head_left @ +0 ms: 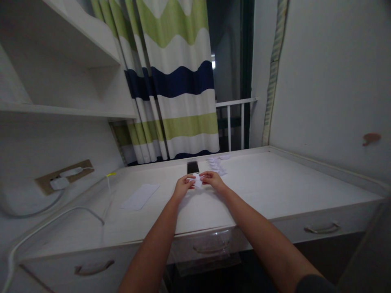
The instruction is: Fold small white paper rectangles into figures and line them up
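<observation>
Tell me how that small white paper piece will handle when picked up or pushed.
The small white paper piece looks thin and light, so it probably bends easily between the left hand and right hand. Its creases may give slight springiness. On the smooth white desktop, a push would likely slide it.

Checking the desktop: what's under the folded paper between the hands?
White desktop shows around the folded paper, held by left hand and right hand; the spot directly beneath is covered from view.
</observation>
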`<state>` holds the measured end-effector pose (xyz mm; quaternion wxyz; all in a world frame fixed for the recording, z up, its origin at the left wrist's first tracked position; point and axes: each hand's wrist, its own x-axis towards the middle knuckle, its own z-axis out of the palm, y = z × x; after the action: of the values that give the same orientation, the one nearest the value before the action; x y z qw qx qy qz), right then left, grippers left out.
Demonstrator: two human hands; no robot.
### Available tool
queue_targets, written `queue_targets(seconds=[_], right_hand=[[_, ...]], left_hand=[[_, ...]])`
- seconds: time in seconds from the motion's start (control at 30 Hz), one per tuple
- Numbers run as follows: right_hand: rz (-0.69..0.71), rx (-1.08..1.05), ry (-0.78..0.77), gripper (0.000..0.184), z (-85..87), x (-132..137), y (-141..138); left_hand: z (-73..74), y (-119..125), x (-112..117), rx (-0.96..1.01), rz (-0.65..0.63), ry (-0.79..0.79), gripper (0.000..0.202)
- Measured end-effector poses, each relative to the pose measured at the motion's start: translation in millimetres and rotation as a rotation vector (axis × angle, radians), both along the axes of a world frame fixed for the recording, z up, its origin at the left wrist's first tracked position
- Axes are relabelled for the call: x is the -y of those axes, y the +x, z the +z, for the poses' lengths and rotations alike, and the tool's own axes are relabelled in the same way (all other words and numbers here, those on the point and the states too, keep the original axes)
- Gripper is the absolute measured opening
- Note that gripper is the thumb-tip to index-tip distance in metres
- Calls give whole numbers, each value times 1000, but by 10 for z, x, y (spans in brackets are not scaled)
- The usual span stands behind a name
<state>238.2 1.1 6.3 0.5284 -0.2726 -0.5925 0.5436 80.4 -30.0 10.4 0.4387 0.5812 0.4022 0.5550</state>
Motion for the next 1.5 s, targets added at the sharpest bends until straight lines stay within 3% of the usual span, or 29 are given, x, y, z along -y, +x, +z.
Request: queue_targets(seconds=[0.5, 0.8, 1.23, 1.5], right_hand=[[-15, -41, -42, 28, 53, 44, 37], [-8, -31, -45, 28, 53, 46, 29], [-31, 59, 46, 25, -9, -27, 22], [-106, 195, 125, 31, -37, -73, 44]], left_hand=[[22, -10, 25, 43, 54, -18, 33], [24, -25, 24, 96, 2, -47, 28], [28, 30, 50, -67, 101, 70, 30], [-5, 12, -8, -61, 101, 55, 34]])
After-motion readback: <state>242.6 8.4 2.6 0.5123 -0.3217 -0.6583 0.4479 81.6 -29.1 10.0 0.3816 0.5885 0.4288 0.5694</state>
